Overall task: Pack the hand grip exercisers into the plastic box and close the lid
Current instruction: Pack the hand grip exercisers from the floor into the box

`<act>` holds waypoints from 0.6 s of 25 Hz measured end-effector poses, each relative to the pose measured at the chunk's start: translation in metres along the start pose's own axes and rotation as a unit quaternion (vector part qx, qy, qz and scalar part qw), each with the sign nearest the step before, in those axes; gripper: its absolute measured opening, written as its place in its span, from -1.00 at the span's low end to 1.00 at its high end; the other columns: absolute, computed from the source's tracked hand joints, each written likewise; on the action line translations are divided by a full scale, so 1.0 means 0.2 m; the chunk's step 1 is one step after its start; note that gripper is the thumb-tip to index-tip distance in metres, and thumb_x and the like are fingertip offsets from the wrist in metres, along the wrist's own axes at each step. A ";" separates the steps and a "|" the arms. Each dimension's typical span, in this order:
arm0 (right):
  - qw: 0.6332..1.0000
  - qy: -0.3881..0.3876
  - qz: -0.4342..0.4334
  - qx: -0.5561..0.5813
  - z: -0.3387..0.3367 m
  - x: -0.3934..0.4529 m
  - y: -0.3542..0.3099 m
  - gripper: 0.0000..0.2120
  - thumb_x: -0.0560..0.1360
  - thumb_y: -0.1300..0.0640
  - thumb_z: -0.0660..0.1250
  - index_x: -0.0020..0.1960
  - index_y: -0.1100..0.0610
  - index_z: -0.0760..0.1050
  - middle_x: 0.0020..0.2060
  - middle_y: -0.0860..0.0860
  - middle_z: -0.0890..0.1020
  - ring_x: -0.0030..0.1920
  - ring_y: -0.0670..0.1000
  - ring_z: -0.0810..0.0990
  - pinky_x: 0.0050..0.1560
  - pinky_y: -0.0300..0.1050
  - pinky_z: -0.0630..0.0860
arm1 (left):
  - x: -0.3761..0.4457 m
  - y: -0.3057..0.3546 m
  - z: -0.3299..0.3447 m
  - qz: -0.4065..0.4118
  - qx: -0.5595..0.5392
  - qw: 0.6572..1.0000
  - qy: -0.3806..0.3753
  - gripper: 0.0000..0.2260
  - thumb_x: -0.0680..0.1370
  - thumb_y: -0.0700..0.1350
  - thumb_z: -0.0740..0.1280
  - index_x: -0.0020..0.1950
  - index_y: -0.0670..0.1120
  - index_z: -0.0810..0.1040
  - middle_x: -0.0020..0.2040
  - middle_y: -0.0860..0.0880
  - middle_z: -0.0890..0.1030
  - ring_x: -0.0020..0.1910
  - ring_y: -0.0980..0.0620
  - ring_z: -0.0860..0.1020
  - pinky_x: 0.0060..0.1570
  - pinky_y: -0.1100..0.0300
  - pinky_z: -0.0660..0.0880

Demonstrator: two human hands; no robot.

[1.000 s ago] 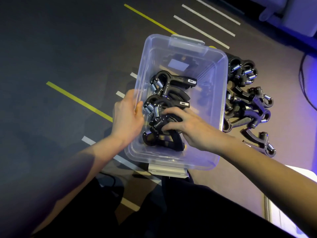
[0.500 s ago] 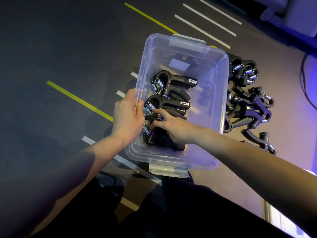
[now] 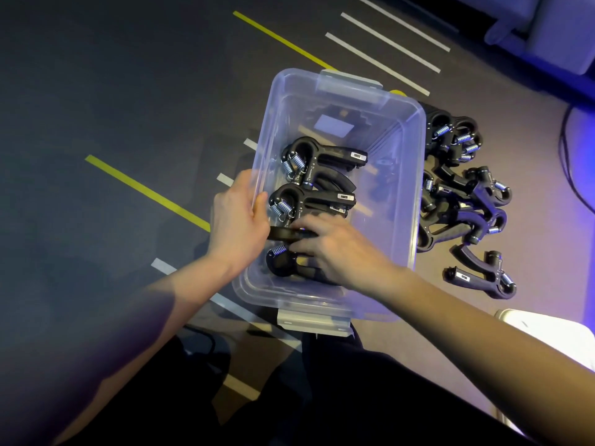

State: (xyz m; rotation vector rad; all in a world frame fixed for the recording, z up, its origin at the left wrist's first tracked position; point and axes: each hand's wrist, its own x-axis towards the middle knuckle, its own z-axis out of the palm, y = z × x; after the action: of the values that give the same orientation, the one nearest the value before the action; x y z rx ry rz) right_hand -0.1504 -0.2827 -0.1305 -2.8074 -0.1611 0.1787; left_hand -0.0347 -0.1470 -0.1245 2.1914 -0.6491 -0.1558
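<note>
Stock count, packing in progress: clear plastic box [image 3: 415, 162], lid off, sits on the floor [image 3: 112, 91] at frame centre. Inside it you have three hand grip exercisers: one [image 3: 325, 157] toward the box's 12 o'clock end, a second [image 3: 317, 201] just below it, and a third [image 3: 286, 263] at the 6 o'clock end, under your fingers. Your left hand [image 3: 236, 222] grips the box's 9 o'clock wall, thumb curled over the rim. Your right hand [image 3: 335, 251] is down in the box, fingers curled onto the third exerciser, seemingly settling it against the second. Outstanding: a loose pile of exercisers [image 3: 467, 188] on the floor at the box's 3 o'clock, just beside its wall, several pieces, exact number not countable. A pale panel [image 3: 553, 339] at 4 o'clock may be the lid. By this showing you are well under halfway; lid closing not yet begun.
</note>
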 end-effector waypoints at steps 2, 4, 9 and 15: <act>0.998 -0.047 -0.008 -0.032 0.08 -0.03 -0.03 -0.72 0.37 0.30 0.41 0.05 0.10 0.62 0.17 0.14 0.52 -0.06 0.19 0.51 -0.06 0.08 0.54 | 0.00 0.00 0.00 -0.004 0.002 1.000 0.001 -0.90 0.52 -0.25 0.22 0.00 -0.20 0.46 -0.48 0.06 0.29 -0.41 -0.16 0.29 -0.37 0.04 0.23; 0.996 -0.085 -0.002 -0.010 0.10 -0.06 -0.04 -0.72 0.46 0.26 0.32 0.16 0.12 0.57 0.30 0.13 0.43 0.00 0.17 0.48 0.06 0.06 0.51 | -0.01 0.00 0.00 -0.004 0.004 1.000 0.001 -0.88 0.52 -0.25 0.22 0.04 -0.20 0.47 -0.47 0.06 0.30 -0.41 -0.15 0.31 -0.36 0.03 0.26; 0.992 -0.105 0.027 0.059 -0.04 -0.08 -0.09 -0.65 0.51 0.19 0.12 0.24 0.14 0.50 0.44 0.07 0.29 0.19 0.14 0.38 0.27 -0.03 0.30 | 0.00 0.01 0.00 -0.005 0.003 1.000 0.001 -0.92 0.52 -0.25 0.23 -0.01 -0.20 0.46 -0.48 0.08 0.27 -0.41 -0.12 0.27 -0.36 0.08 0.15; 0.945 -0.289 0.107 0.110 -0.05 -0.09 -0.15 -0.46 0.62 -0.15 -0.09 0.50 0.11 0.15 0.50 -0.18 -0.31 0.50 -0.08 -0.27 0.50 0.02 -0.18 | -0.02 0.01 -0.01 -0.006 -0.002 1.000 -0.001 -0.91 0.52 -0.25 0.23 0.01 -0.19 0.47 -0.48 0.10 0.27 -0.49 0.06 0.28 -0.37 0.10 0.14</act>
State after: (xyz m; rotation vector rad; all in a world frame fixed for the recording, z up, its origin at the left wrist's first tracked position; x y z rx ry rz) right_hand -0.1688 -0.2595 -0.1100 -2.4638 0.0333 1.0060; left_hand -0.0373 -0.1448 -0.1226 2.1914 -0.6366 -0.1646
